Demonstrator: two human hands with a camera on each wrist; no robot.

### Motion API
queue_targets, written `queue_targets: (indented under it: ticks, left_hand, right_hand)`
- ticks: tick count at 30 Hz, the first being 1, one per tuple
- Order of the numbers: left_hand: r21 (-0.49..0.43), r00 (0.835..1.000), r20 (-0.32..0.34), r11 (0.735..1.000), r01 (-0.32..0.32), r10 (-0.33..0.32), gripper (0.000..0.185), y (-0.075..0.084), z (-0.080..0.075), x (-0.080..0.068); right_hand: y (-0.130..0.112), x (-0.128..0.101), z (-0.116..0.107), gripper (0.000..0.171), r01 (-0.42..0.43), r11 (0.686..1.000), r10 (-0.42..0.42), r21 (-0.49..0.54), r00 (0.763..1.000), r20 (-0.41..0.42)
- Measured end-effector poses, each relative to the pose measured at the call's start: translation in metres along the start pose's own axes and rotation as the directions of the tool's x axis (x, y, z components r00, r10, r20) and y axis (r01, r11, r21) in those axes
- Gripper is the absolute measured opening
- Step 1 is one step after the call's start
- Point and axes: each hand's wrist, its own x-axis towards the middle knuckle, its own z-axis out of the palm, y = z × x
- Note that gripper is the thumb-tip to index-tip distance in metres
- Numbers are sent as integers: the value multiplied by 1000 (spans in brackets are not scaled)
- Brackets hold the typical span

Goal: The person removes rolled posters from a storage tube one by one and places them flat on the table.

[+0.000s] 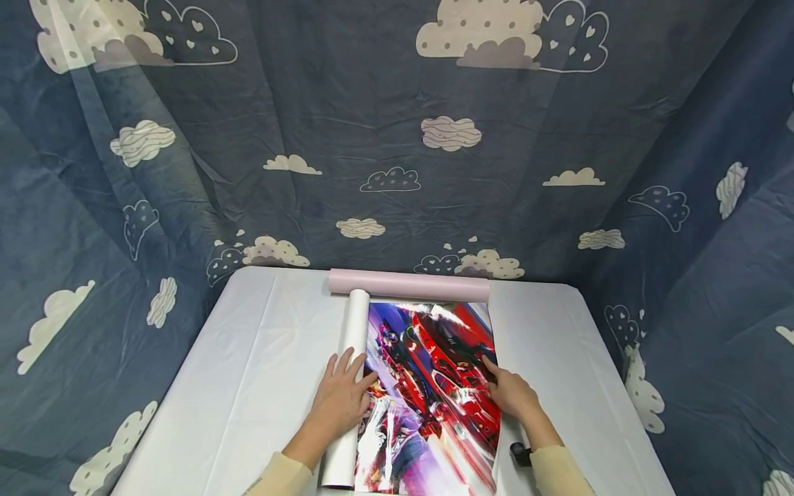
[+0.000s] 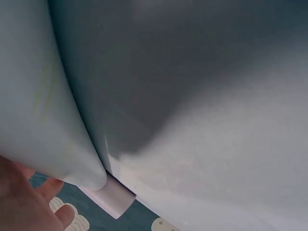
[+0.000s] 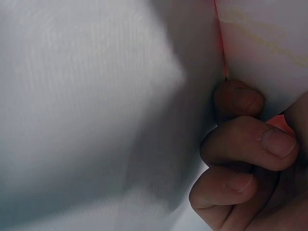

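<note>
A glossy poster (image 1: 434,399) with red racing cars lies partly unrolled on the white table, its left side still wound into a long white roll (image 1: 340,458). My left hand (image 1: 341,396) rests on this roll with its fingers spread and fairly straight. In the left wrist view the hand (image 2: 24,202) shows at the lower left, against the roll's pale back (image 2: 43,96). At the poster's right edge, my right hand (image 1: 513,394) pinches the sheet. The right wrist view shows its curled fingers (image 3: 240,144) under the poster's white underside (image 3: 269,43).
A pink roll (image 1: 409,284) lies crosswise behind the poster. A small black object (image 1: 520,455) is beside the right wrist. The white table (image 1: 248,386) is enclosed by dark blue cloth (image 1: 347,96) printed with clouds.
</note>
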Motion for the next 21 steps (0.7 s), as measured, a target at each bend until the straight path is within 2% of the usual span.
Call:
queue_targets:
  ticks: [9,17,21]
  left_hand:
    - [54,998,-59,999,-2,5,45,-6,-1,-1]
    - [79,995,-92,996,-29,36,37,-9,2,-4]
    - [85,996,-89,996,-21,28,33,-13,2,-5]
  right_hand:
    - [4,0,-3,66,-6,1000,6,3,1000,11]
    - [14,-3,-7,66,25,1000,-25,-7,999,-23]
    - [18,-2,-7,66,27,999,-28,-26,999,-35]
